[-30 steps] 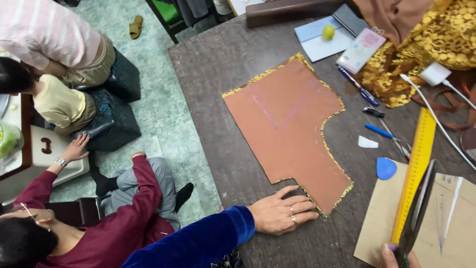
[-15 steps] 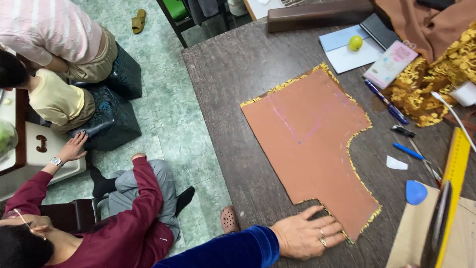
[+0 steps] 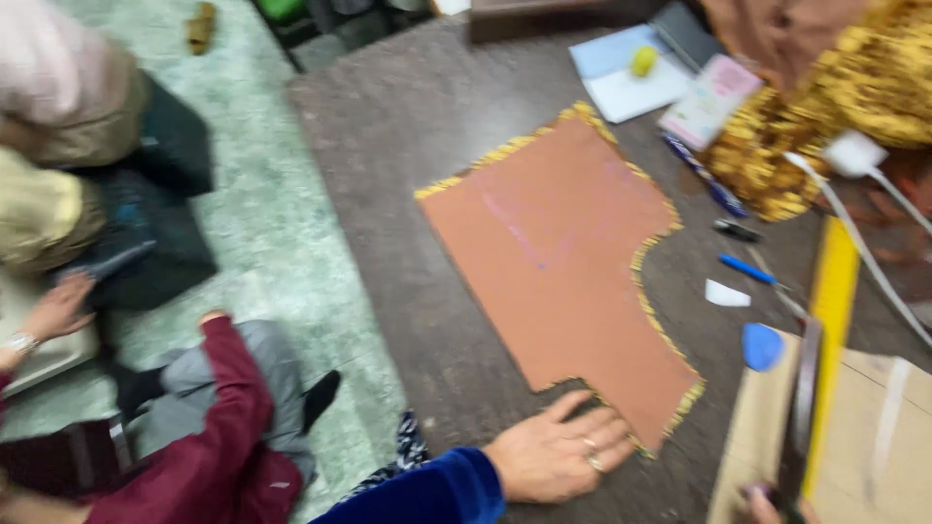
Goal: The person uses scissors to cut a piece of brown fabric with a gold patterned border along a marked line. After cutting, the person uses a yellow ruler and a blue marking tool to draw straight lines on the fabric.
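Head view, versus half a second back: shifted right and slightly up in frame, both brown pattern piece [image 3: 568, 281] and left hand [image 3: 563, 454]; blur heavier. Hand still at lower narrow tab of the pattern piece.

Pattern piece: flat on dark table [image 3: 408, 126], gold-trimmed fabric showing as a fringe along its edges.

Left hand: palm down, fingers spread and pressed flat, fingertips overlapping the lower edge of the pattern piece; nothing pinched. Wrist low, blue velvet sleeve [image 3: 422, 495] trailing off toward bottom of frame.

Right hand [image 3: 772, 505]: only fingertips visible, right of and below the pattern piece, at bottom end of yellow ruler [image 3: 830, 340] lying over a tan card [image 3: 874, 437]. Grip state: cannot tell.

Judgement on holding well: keep pressure even across spread fingers, close to the edge, so card and fabric beneath stay aligned.

Right of pattern piece: blue chalk [image 3: 762, 346], blue pen [image 3: 748, 269].
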